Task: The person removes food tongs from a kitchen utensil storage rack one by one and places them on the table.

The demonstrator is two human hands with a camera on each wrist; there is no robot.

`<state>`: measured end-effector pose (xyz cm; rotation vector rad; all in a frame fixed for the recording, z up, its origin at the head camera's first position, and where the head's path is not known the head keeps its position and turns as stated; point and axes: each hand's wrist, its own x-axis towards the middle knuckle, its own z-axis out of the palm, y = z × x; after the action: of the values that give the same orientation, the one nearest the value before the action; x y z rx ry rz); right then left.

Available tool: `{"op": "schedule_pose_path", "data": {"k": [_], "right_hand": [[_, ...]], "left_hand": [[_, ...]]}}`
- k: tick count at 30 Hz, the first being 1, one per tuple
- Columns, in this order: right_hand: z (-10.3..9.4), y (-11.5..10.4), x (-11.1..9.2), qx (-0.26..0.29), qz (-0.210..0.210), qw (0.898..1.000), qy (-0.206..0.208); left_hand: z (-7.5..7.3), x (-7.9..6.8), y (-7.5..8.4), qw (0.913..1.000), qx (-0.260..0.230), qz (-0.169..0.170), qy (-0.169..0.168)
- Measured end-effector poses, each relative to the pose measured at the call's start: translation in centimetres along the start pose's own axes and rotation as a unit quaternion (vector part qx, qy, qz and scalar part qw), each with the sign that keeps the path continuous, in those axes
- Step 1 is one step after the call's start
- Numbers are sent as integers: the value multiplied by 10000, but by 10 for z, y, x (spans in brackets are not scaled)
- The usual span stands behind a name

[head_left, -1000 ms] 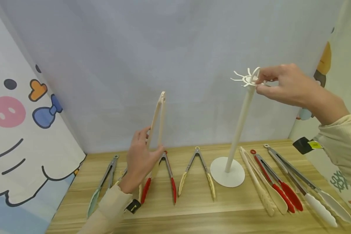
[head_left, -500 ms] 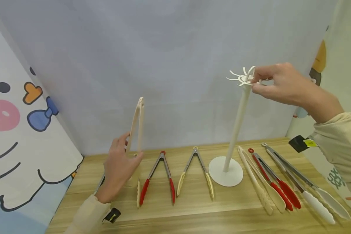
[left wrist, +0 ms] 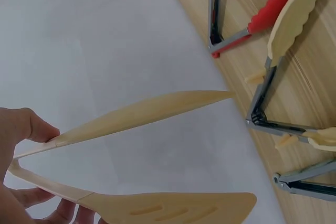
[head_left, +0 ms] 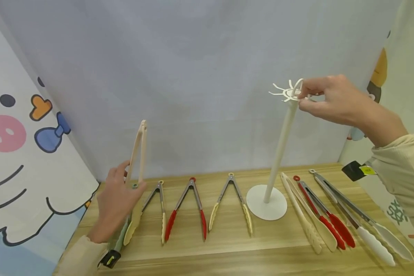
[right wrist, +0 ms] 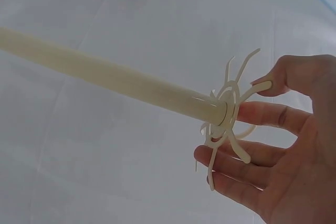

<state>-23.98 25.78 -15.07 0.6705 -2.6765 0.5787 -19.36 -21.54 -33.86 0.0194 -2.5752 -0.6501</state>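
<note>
In the head view my left hand (head_left: 119, 199) holds a pair of cream plastic tongs (head_left: 143, 153) upright, hinge end up, above the table's left side. The left wrist view shows the thumb on one arm and fingers along the other; the tongs' arms are spread, one ending in a slotted spatula head (left wrist: 178, 206). My right hand (head_left: 341, 101) grips the hooked top (head_left: 289, 93) of a white utensil stand (head_left: 281, 153). Thumb and fingers lie among its hooks (right wrist: 240, 153) in the right wrist view. Nothing hangs from the hooks.
Open tongs with red tips (head_left: 189, 207) and two pairs with pale yellow tips (head_left: 212, 218) lie left of the stand's round base (head_left: 266, 202). Green-tipped tongs (head_left: 121, 237) are partly hidden by my left hand. Cream, red and white-tipped tongs (head_left: 376, 245) lie on the right.
My left hand has carried the cream tongs leftward, past the red-tipped and yellow-tipped pairs, and slightly lower. My right hand has kept its grip on the stand's top.
</note>
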Motion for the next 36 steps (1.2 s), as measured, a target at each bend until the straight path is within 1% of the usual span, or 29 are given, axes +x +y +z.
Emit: {"op": "schedule_pose_path", "data": {"k": [3, 6, 9, 13, 17, 20, 23, 25, 29, 32, 36], "right_hand": [[0, 0, -1, -48, -4, 10000, 12], [0, 0, -2, -65, -4, 10000, 19], [0, 1, -2, -70, -39, 10000, 35], [-2, 0, -3, -106, -63, 9999, 74], [-2, -1, -4, -157, -68, 9998, 116], [-2, -1, -5, -173, -66, 9997, 133], [-3, -1, -6, -156, -62, 9998, 135], [-3, -1, -6, -140, -65, 9998, 151], [-4, -2, -6, -126, -104, 9996, 211], [-4, -3, -6, -138, -130, 9996, 231], [-5, -4, -7, -134, -65, 9997, 176]], "left_hand": [[-6, 0, -12, 9997, 115, -178, -158], [-13, 1, -25, 9979, 229, -436, -428], [-20, 2, -37, 9942, 338, -721, -727], [-26, 2, -54, 9885, 450, -974, -1064], [-30, 1, -70, 9857, 522, -1022, -1232], [-29, 0, -85, 9837, 607, -1037, -1334], [-28, 0, -103, 9780, 685, -1175, -1582], [-26, 0, -115, 9729, 719, -1293, -1778], [-24, -2, -136, 9625, 783, -1418, -2175], [-23, -4, -148, 9551, 825, -1495, -2423], [-21, -7, -159, 9448, 791, -1663, -2709]]}}
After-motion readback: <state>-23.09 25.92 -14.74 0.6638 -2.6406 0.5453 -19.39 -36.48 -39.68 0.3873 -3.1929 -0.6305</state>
